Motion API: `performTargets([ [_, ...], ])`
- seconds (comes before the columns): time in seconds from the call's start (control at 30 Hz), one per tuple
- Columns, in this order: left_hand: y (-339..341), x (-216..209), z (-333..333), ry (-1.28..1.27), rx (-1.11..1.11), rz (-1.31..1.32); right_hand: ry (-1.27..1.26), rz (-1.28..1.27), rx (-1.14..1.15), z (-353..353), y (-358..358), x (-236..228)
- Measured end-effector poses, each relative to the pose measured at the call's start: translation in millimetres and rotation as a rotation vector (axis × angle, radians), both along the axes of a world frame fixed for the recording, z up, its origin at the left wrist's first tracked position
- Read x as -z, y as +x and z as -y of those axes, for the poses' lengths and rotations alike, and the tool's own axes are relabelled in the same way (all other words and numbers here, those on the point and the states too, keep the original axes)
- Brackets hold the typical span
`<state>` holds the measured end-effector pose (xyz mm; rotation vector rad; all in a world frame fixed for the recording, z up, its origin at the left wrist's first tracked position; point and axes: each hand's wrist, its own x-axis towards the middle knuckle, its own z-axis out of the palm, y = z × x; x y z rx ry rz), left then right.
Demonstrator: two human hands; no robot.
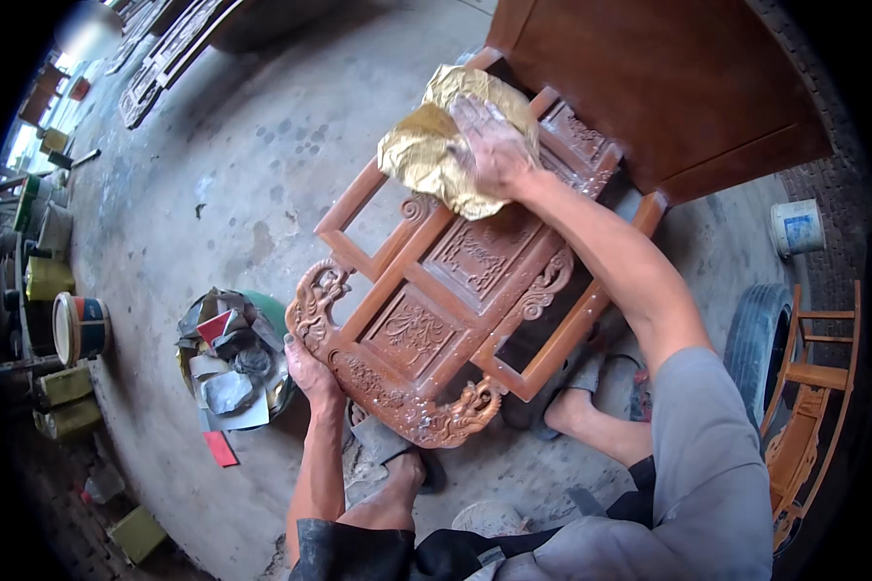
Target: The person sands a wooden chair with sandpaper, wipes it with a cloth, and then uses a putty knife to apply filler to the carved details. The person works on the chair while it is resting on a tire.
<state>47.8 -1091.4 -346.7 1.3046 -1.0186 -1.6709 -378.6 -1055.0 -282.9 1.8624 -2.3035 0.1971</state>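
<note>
A carved reddish-brown wooden chair back (pixel 412 329) lies tilted before me, with openwork scrolls and carved panels; pale dust speckles its surface. Near its carved lower left corner, my left hand (pixel 315 376) grips the edge, fingers partly hidden by the wood. Farther up, my right hand (pixel 494 153) lies with its fingers stretched out on a large crumpled yellowish sheet (pixel 421 155), which looks like sandpaper or cloth. The sheet drapes over the upper part of the frame and hides the wood there. White dust coats the right hand's fingers.
At the left stands a green bucket (pixel 269 308) heaped with scraps, beside a red piece (pixel 220 448) on the concrete floor. A large brown wooden panel (pixel 659 87) rises at the upper right. A white bucket (pixel 797 229), a tire (pixel 754 339) and a small wooden chair (pixel 806 436) stand right.
</note>
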Motion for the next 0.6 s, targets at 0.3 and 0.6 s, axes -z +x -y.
performTargets([
  [0.3,-9.4,-9.4,0.6,-0.057,0.046,-0.125,-0.035,0.052,0.283,-15.0,-96.4,-15.9],
  [0.6,-20.3,-28.4,-5.2,-0.039,-0.027,-0.058,0.036,0.001,0.337,-68.6,-61.4,-16.1],
])
